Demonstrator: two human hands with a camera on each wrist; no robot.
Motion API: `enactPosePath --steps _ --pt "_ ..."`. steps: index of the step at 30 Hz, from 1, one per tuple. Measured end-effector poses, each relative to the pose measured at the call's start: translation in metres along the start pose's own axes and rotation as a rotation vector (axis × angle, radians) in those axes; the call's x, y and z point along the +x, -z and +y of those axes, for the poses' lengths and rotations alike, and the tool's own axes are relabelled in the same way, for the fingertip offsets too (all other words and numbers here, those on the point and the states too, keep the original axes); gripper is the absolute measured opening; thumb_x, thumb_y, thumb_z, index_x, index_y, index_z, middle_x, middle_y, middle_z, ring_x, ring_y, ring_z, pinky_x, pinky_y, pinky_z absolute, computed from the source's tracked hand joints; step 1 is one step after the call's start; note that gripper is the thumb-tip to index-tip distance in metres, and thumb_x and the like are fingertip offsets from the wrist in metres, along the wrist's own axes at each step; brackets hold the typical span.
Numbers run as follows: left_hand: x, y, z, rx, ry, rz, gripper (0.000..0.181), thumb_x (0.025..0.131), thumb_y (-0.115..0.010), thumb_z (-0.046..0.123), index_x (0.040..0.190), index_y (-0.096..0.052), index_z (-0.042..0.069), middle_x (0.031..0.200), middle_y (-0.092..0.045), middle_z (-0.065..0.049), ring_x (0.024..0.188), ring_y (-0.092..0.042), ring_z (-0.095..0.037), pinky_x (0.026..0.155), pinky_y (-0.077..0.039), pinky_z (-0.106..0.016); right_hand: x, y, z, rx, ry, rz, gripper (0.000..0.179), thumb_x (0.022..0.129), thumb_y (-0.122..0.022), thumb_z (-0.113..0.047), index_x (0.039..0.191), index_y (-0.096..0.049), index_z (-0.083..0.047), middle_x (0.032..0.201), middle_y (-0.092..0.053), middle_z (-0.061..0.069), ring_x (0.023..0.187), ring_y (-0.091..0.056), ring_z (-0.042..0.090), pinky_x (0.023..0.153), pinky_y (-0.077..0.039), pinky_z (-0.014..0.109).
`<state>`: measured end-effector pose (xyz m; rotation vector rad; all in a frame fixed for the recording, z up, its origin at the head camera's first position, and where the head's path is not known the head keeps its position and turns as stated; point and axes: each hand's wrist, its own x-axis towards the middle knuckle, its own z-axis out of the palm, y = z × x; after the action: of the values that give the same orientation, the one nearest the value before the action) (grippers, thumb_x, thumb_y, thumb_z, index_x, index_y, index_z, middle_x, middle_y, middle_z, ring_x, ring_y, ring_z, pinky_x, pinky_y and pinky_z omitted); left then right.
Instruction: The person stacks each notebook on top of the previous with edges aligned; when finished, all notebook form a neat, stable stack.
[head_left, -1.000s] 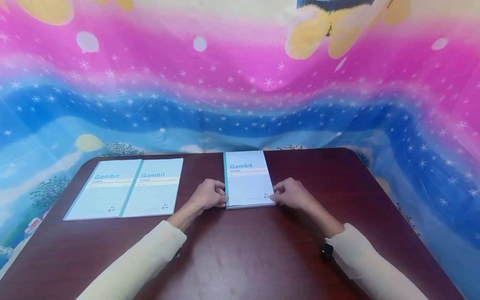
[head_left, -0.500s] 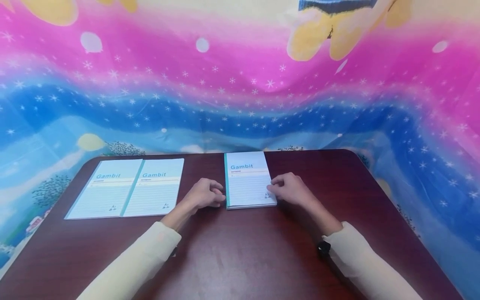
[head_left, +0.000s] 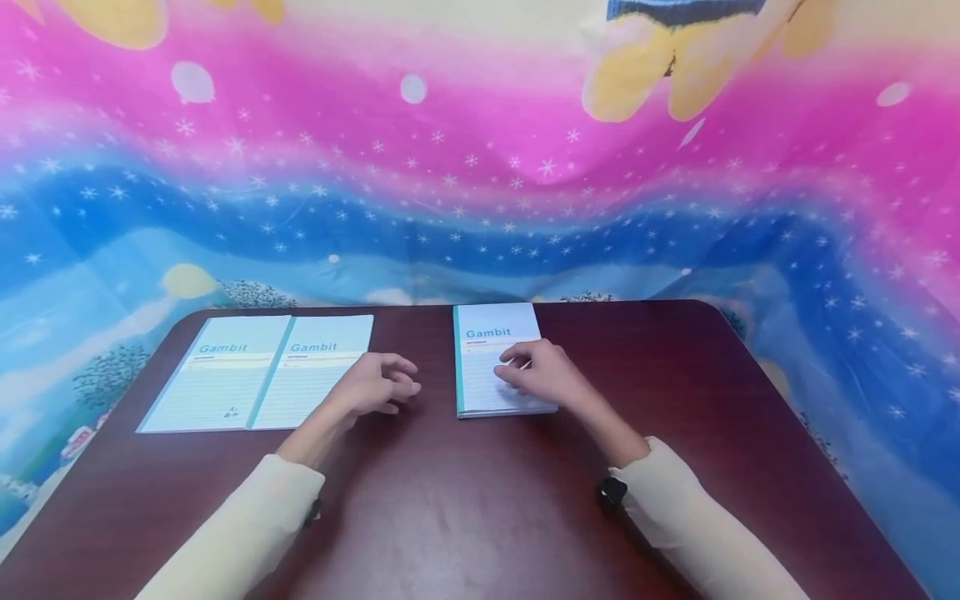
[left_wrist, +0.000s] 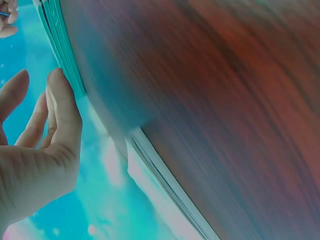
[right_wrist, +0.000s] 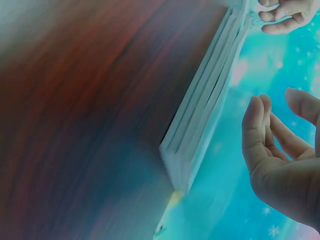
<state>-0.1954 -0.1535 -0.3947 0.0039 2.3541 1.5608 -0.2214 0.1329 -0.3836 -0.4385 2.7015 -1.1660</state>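
Observation:
A stack of Gambit notebooks [head_left: 480, 321] with teal spines lies at the table's far middle. My right hand [head_left: 543, 375] hovers above its lower right part, fingers loosely bent and holding nothing. In the right wrist view the page edges of the stack [right_wrist: 200, 100] show layered notebooks, with the right hand [right_wrist: 280, 160] raised apart from them. My left hand [head_left: 375, 383] is off the table between the stack and two side-by-side notebooks, overlapping the right-hand notebook [head_left: 322, 333]. The left-hand notebook [head_left: 217, 383] lies farther left. Nothing is in the left hand's relaxed fingers.
The dark red-brown wooden table [head_left: 450, 508] has rounded far corners. Behind and beside it hangs a pink and blue patterned cloth [head_left: 480, 167], close to the table's far edge.
My left hand has let go of the stack's spine side and moved left. The right hand has left the stack's right edge and moved left over its cover. The notebooks stay in place.

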Motion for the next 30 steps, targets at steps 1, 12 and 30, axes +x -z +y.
enactPosePath --steps 1,12,30 --pt "-0.002 0.003 -0.001 0.007 0.002 0.006 0.040 0.093 -0.072 0.007 0.129 -0.060 -0.006 0.107 -0.070 -0.016 0.095 -0.070 -0.032 0.079 -0.061 -0.043 0.001 -0.003 -0.003 0.017 0.006 -0.011 0.035 0.094 -0.073 -0.025 0.118 -0.072 0.000 0.090 -0.072 0.006 0.069 -0.068 0.017 0.062 -0.055 0.030" --pt "-0.019 0.035 -0.011 0.038 0.040 0.066 0.044 0.095 -0.072 0.015 0.132 -0.059 -0.005 0.116 -0.067 -0.021 0.098 -0.067 -0.035 0.083 -0.060 -0.043 0.013 -0.034 -0.033 0.110 0.098 -0.112 0.029 0.096 -0.071 -0.020 0.116 -0.071 0.000 0.090 -0.072 0.005 0.073 -0.071 0.023 0.065 -0.057 0.031" --pt "-0.039 0.072 -0.035 0.096 0.096 0.147 0.050 0.096 -0.071 0.025 0.135 -0.057 -0.004 0.130 -0.061 -0.026 0.112 -0.064 -0.039 0.086 -0.060 -0.042 0.023 -0.077 -0.070 0.123 0.117 -0.184 0.026 0.096 -0.072 -0.020 0.115 -0.071 -0.003 0.085 -0.070 -0.001 0.070 -0.070 0.018 0.066 -0.056 0.029"
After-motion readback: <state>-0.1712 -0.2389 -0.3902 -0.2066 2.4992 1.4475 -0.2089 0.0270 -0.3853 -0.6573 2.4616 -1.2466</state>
